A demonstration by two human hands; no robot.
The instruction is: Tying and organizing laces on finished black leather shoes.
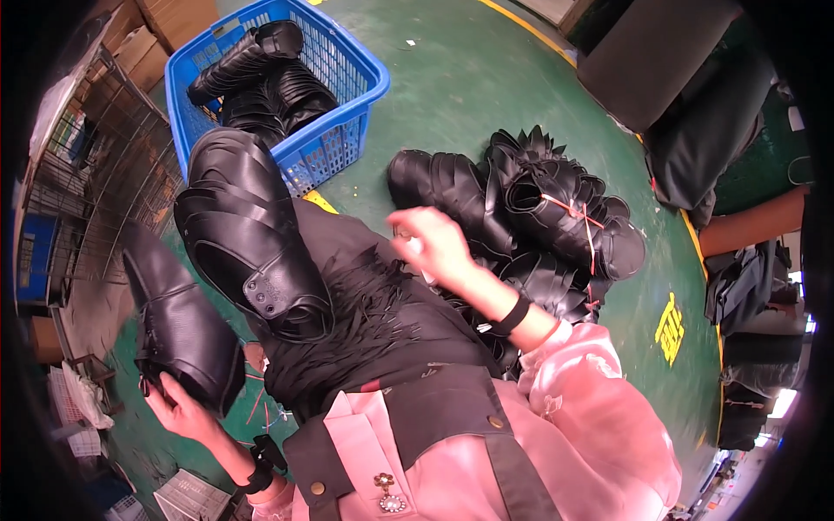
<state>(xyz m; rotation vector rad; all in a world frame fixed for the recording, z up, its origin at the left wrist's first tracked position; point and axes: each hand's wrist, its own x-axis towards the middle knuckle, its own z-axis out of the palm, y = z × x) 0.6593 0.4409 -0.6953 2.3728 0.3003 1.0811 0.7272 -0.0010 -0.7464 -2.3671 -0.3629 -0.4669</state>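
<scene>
L hand (178, 401): yr grip on 1 boot upper (178, 326), 8 o'clock.
R hand (430, 243): fingers curled, contents unclear.
Basket (347, 143): 1, 11 o'clock.
Upper pile (556, 217): 1, 2 o'clock.

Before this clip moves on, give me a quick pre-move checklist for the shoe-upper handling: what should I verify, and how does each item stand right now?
1. Left hand has a firm hold on a black shoe upper: ok, fingers wrap its lower edge.
2. Right hand is free: cannot tell, it is blurred and something small may sit at the fingertips.
3. Stack of uppers on the lap is steady: cannot tell, it leans with no hand on it.
4. Blue basket has room: ok, black uppers fill only part of it.
5. Pile on the green floor is within view and bundled: ok, red ties show around some pieces.
</scene>
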